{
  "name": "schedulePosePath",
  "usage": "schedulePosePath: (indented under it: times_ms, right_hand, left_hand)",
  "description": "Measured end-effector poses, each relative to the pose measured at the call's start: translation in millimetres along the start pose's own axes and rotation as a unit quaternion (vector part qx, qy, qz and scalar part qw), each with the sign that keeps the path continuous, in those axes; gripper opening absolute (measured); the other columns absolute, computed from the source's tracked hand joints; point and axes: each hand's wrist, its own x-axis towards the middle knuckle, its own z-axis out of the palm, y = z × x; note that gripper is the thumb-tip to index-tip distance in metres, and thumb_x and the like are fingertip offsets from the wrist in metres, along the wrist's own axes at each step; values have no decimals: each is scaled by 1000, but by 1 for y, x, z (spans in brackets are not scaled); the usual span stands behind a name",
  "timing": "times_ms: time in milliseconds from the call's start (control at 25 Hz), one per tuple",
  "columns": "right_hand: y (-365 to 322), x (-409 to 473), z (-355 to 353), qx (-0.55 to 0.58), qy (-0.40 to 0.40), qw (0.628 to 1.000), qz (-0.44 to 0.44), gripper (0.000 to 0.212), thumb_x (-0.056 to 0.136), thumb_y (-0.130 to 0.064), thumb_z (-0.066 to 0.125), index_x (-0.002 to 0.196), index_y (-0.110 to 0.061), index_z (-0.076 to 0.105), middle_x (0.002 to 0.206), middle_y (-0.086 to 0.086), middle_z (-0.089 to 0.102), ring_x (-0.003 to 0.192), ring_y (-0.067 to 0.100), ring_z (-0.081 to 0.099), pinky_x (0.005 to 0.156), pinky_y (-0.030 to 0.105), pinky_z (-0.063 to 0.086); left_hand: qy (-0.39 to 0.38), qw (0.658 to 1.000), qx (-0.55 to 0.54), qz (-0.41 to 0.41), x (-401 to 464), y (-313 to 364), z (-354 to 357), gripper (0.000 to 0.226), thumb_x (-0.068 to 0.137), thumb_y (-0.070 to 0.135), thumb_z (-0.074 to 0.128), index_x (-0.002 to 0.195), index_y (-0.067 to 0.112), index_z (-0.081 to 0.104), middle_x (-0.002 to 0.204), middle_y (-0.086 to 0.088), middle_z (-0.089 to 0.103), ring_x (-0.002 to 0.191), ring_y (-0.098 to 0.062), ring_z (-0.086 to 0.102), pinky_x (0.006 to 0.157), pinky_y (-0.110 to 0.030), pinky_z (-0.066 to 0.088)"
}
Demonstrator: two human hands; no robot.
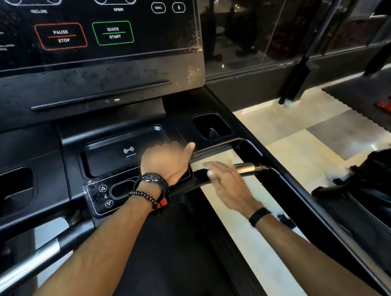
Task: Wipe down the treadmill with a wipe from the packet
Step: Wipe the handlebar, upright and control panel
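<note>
The black treadmill console (88,81) fills the top left, with PAUSE/STOP and QUICK START buttons and dusty smears on its lower edge. My left hand (164,160) hovers palm-up over the small incline control panel (103,195), thumb stretched to the right; its fingers are blurred and I cannot tell whether they hold anything. My right hand (229,182) is flat with straight fingers, motion-blurred, over the right handlebar (246,167). No wipe or packet shows plainly. A small orange thing (162,202) peeks out under my left wrist.
A recessed charging tray (118,152) lies behind my left hand, with cup holders at right (211,127) and left (7,187). The left handlebar (33,261) and the belt (164,258) are below. A black bag (373,190) sits on the floor at right.
</note>
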Motion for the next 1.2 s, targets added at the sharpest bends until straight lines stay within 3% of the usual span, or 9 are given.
schedulePosePath:
  times_ms: [120,280,400,560,680,760,1000,1120,1200]
  right_hand:
    - [69,-4,-31,-33,26,991,125,74,99,-59,13,114,-12,68,120,6,69,119,25,60,125,41,1]
    - [63,8,-29,-60,34,983,171,74,98,-52,6,85,-9,65,88,11,69,93,34,63,120,56,16]
    - [3,8,4,-3,46,992,117,68,100,-45,11,99,-8,68,101,10,69,102,29,59,117,51,25]
    - [-12,-10,16,23,34,999,-12,44,102,-18,32,141,-14,53,140,0,55,136,17,43,126,40,7]
    - [43,-20,-3,-11,57,998,-22,73,77,14,38,138,-21,54,133,-9,56,130,13,47,122,46,20]
    - [79,-25,-15,-30,94,995,19,68,82,18,40,136,-19,57,129,-8,58,122,18,49,116,42,32]
    - [95,-41,-37,38,169,972,156,34,86,12,52,112,-1,71,106,13,70,106,30,62,94,24,46]
    - [76,-78,-35,69,169,967,180,28,88,9,61,110,-2,72,104,10,73,98,25,66,87,18,46]
    - [61,-116,-32,71,179,961,198,25,88,5,67,109,-6,73,103,4,73,95,16,64,83,16,44]
  left_hand:
    - [-3,1000,-7,-3,-1,-1,0,71,99,65,4,89,18,56,60,3,43,57,-19,48,53,-33,33]
    - [-12,1000,-5,-19,0,0,-1,62,100,65,7,82,21,48,59,3,39,60,-22,47,56,-34,33]
    - [-14,999,-4,-50,1,4,2,66,102,61,10,86,19,57,63,1,47,67,-26,54,60,-35,35]
    - [-7,996,19,-90,0,11,7,75,99,62,4,105,18,65,98,-8,70,100,-31,64,91,-45,39]
    - [-31,993,55,-99,-6,17,10,79,96,66,2,117,17,60,116,-9,63,113,-32,55,103,-55,32]
    - [-31,993,59,-99,-10,22,11,80,97,68,2,125,14,55,123,-10,58,121,-34,50,113,-63,22]
    - [36,997,-63,33,-41,79,17,79,98,62,16,144,7,48,151,-21,43,148,-38,28,123,-57,-8]
    - [25,980,-166,109,-68,119,17,69,98,57,21,138,10,53,148,-13,46,145,-32,34,125,-48,1]
    - [-41,958,-243,143,-90,134,27,58,100,49,30,140,13,51,149,-6,44,138,-27,41,121,-41,21]
